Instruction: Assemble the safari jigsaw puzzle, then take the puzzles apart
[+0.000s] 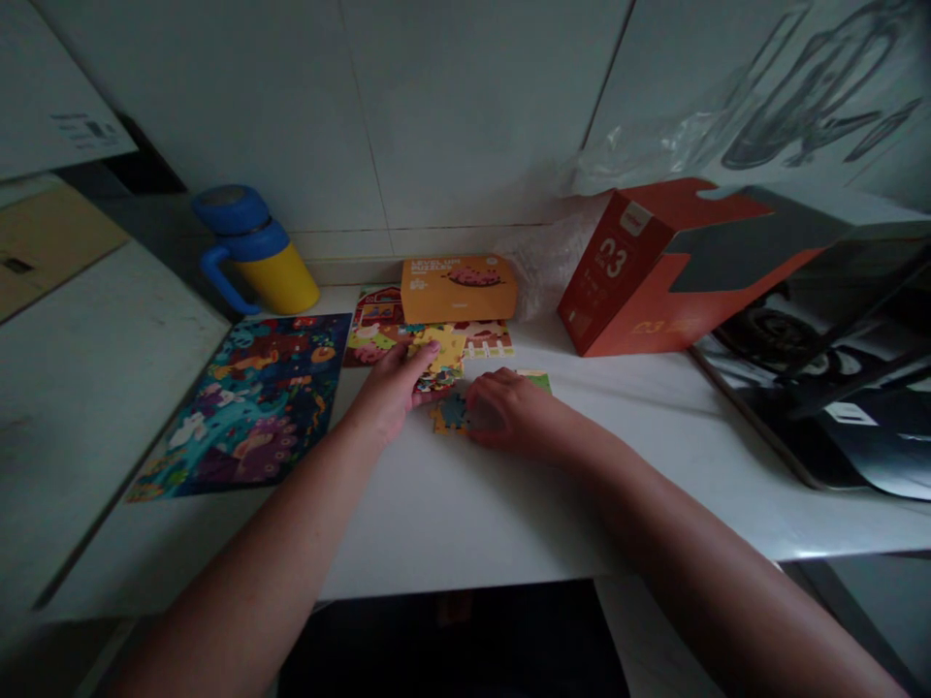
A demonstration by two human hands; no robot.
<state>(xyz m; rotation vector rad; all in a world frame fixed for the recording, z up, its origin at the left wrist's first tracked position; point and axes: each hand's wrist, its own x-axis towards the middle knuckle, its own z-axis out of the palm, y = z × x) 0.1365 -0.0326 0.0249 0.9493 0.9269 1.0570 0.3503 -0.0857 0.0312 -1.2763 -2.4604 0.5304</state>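
Observation:
My left hand is closed round a stack of jigsaw puzzle pieces, its thumb on top of a yellow one. Right beside it, my right hand bends over some joined puzzle pieces lying flat on the white counter. Its fingers curl at their right edge, and whether they pinch a piece is hidden. A green-topped piece peeks out behind the right hand. Beyond the left hand lies a farm picture sheet, partly covered by the orange puzzle box.
On the left lies a dark blue picture sheet; behind it stands a blue and yellow jug. A red box stands at the right, with clear plastic wrap beside it. A black appliance occupies the far right.

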